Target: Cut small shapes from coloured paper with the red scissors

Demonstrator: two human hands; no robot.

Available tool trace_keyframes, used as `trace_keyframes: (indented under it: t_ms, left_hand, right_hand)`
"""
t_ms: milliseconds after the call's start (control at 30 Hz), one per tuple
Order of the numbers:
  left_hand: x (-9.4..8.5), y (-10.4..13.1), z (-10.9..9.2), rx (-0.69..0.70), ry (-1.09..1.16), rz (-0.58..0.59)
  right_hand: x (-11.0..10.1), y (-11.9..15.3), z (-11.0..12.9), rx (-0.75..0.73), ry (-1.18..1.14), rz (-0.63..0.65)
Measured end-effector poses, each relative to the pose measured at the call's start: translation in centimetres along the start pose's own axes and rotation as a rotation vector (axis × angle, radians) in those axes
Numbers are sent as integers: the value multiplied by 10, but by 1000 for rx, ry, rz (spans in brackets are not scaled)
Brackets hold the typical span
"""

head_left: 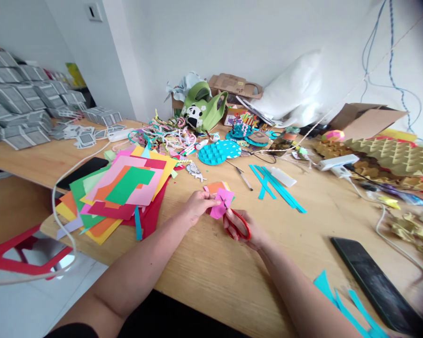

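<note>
Pinched in my left hand (198,205) is a small piece of magenta paper (217,210), held above the wooden table. My right hand (252,231) has its fingers through the handles of red-handled scissors (246,226). Their blades lie across the paper near its middle, parted a little. Just behind the magenta piece, a few small orange and pink paper pieces (213,187) rest on the table, partly hidden by it.
A stack of coloured paper (127,183) lies to the left. Blue strips (278,188) and a pen (245,179) lie behind my right hand. A dark phone (373,281) is at the right front. Pipe cleaners (162,136) and a green bag (206,110) are at the back.
</note>
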State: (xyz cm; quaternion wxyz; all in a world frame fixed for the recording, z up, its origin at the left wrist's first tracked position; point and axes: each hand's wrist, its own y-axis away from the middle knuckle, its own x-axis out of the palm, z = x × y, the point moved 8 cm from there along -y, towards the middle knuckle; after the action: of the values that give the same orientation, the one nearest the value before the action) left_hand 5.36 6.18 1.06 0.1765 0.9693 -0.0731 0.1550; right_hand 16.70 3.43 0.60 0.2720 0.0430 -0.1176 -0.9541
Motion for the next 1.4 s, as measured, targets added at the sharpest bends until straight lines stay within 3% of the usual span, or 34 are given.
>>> trace_keyframes:
  t_ms: [1400]
  left_hand:
    - [-1, -1, -1, 39, 3, -12]
  right_hand:
    - [-4, -2, -2, 2, 55, -7]
